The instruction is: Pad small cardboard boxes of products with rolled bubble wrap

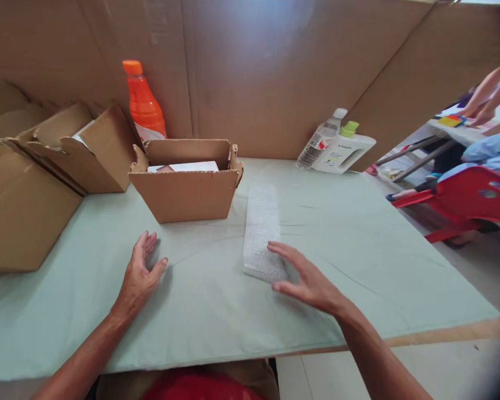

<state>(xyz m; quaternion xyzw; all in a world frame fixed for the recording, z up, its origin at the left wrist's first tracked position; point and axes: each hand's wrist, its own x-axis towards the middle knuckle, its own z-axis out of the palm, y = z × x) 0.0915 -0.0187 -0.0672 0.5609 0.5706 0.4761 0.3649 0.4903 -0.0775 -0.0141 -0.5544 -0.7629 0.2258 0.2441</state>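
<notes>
A strip of bubble wrap (pixel 263 228) lies lengthwise on the pale green cloth, right of the middle. My right hand (pixel 306 280) is over its near right edge, thumb and fingers apart; whether they touch the wrap I cannot tell. To the left, my left hand (pixel 141 266) holds nothing, its thumb spread from the fingers, just above the cloth. Beyond it stands an open cardboard box (pixel 187 194) with a white item (pixel 191 166) inside, mostly hidden by the box's front wall.
More open cardboard boxes (pixel 29 205) crowd the left side. An orange bottle (pixel 145 105), a clear plastic bottle (pixel 321 139) and a white jug (pixel 341 153) stand along the cardboard wall (pixel 275 83). A red chair (pixel 475 194) and another person's arms (pixel 491 94) are at the right.
</notes>
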